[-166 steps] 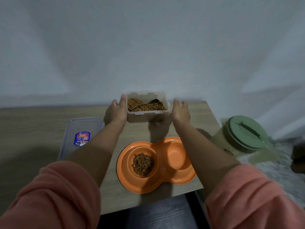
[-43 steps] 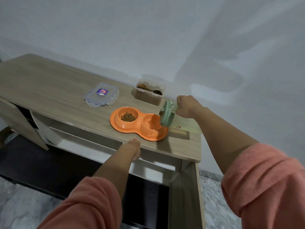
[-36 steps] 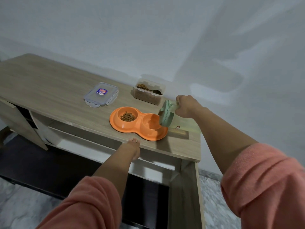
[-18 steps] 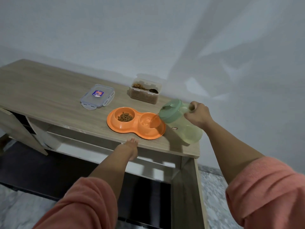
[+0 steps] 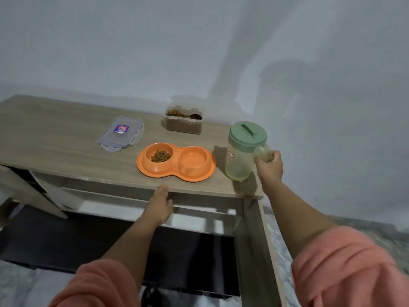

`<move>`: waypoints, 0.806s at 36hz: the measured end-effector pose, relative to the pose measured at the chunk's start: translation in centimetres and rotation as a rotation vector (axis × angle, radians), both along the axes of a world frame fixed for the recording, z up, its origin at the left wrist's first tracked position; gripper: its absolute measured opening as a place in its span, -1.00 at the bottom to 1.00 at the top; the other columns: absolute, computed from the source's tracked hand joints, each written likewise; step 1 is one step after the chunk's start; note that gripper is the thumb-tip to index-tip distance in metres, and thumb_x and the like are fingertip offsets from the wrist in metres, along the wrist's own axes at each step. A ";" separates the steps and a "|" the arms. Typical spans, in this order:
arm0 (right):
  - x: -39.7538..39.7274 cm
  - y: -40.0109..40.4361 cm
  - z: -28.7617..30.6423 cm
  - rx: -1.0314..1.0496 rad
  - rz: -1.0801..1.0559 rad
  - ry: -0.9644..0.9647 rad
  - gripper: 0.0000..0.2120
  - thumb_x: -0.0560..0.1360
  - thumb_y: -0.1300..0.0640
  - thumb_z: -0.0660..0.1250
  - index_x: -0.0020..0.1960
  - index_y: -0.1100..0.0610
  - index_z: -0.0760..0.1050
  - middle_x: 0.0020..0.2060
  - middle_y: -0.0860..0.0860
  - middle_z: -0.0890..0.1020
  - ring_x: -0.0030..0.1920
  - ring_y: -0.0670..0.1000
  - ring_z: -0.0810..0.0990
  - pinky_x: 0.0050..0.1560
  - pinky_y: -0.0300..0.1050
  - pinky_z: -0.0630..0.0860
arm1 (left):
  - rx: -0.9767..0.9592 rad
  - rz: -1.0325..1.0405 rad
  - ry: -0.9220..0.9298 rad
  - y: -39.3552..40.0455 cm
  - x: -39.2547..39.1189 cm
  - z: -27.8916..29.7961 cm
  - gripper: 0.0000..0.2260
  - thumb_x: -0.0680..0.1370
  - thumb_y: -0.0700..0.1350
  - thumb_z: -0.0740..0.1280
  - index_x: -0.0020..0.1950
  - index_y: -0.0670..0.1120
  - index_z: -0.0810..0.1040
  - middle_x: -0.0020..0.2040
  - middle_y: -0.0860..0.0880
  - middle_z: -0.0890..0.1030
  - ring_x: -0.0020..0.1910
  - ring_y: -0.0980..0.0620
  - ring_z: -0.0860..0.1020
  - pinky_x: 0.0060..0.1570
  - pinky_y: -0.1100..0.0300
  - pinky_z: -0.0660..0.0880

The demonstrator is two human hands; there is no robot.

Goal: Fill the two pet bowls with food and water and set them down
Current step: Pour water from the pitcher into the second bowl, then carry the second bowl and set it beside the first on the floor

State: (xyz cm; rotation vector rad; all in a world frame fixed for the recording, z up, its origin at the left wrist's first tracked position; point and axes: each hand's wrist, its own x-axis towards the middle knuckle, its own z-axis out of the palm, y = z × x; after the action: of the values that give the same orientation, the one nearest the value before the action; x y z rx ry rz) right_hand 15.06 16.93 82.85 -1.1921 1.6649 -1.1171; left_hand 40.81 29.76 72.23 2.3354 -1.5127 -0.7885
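Your right hand (image 5: 269,167) is closed around the handle of the green-lidded pitcher (image 5: 244,150), upright on the wooden table (image 5: 66,149) beside the orange double pet bowl (image 5: 176,161). Your left hand (image 5: 160,204) rests flat, fingers extended, against the table's front edge.

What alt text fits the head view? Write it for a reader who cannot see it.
A right hand holds an upright green-lidded pitcher by its handle on a wooden table, beside an orange double pet bowl with kibble in its left cup. The left hand rests open at the table's front edge.
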 end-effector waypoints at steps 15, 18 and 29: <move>3.9 2.4 -2.6 0.479 -0.189 -0.145 -0.60 0.49 0.05 0.31 0.23 0.27 0.46 0.02 0.15 0.56 -0.06 0.16 0.51 -0.11 -0.07 0.44 | -0.184 0.324 0.088 -1.8 5.0 1.4 -0.54 0.64 -0.06 0.15 0.47 -0.29 0.27 0.43 -0.29 0.38 0.43 -0.25 0.32 0.43 -0.11 0.25; 6.5 2.5 -3.2 0.490 -0.125 -0.157 -0.55 0.46 0.03 0.35 0.25 0.26 0.47 0.07 0.16 0.61 -0.02 0.15 0.56 -0.11 -0.10 0.44 | -0.213 0.344 0.080 -3.0 6.6 1.6 -0.59 0.64 -0.05 0.17 0.41 -0.26 0.34 0.33 -0.29 0.47 0.35 -0.29 0.40 0.36 -0.10 0.32; 14.2 0.8 -4.4 0.579 -0.116 -0.126 -0.29 0.36 -0.17 0.44 0.36 0.22 0.40 0.27 0.17 0.52 0.22 0.21 0.52 0.23 0.14 0.51 | -0.068 0.328 0.111 -8.8 12.2 2.1 -0.50 0.64 0.13 0.10 0.35 -0.25 0.40 0.27 -0.30 0.52 0.27 -0.30 0.45 0.23 -0.05 0.38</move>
State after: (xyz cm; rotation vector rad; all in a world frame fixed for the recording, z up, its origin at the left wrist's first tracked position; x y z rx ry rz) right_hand 29.26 17.72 78.48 -0.6503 1.8046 -0.6812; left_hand 53.05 20.97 74.32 2.3601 -1.0563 -0.7533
